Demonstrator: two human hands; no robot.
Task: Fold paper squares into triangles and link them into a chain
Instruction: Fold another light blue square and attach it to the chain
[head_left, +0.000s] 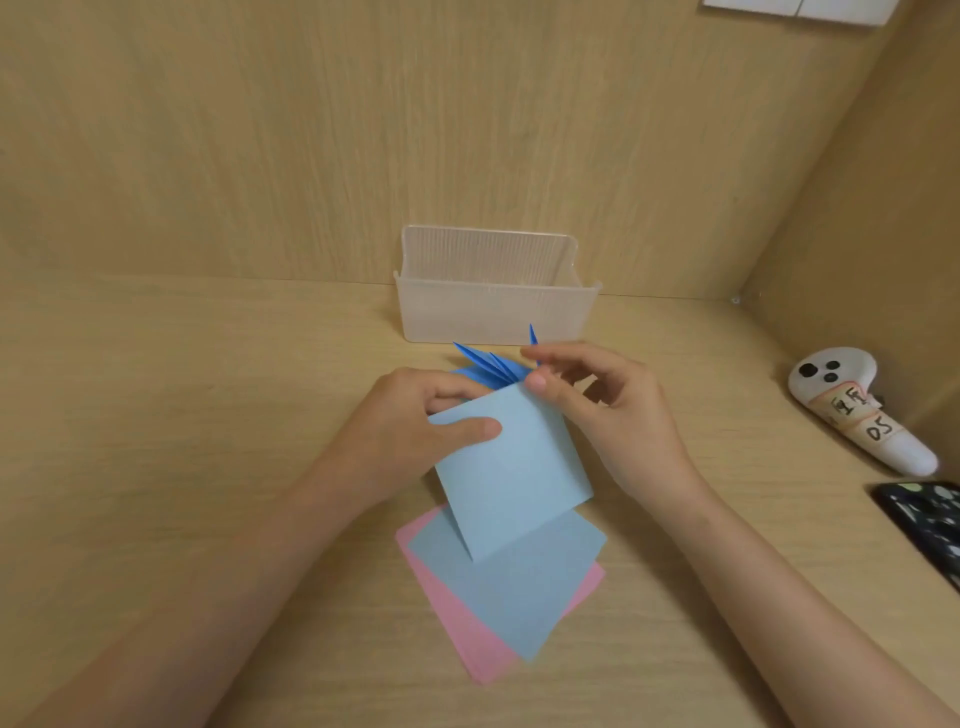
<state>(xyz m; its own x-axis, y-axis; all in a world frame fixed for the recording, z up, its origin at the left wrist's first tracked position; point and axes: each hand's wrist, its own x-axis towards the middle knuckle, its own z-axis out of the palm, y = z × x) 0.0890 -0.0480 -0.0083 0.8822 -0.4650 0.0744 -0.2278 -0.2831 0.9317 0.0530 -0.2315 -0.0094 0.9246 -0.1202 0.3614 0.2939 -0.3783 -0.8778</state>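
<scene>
While my left hand (410, 421) pinches the pale-blue square paper sheet (514, 467) above mid-tabletop, my right hand (613, 410) touches its far corner by thumb, grip unclear. Light, floppy, crease-prone, I judge: hold by corners.

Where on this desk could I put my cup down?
The widest bare stretch of desk lies left of the clear box and the left hand. A smaller patch sits between the right hand and the white controller. The middle is crowded: blue folded pieces, held sheet, paper stack. The right edge holds a dark phone.
</scene>
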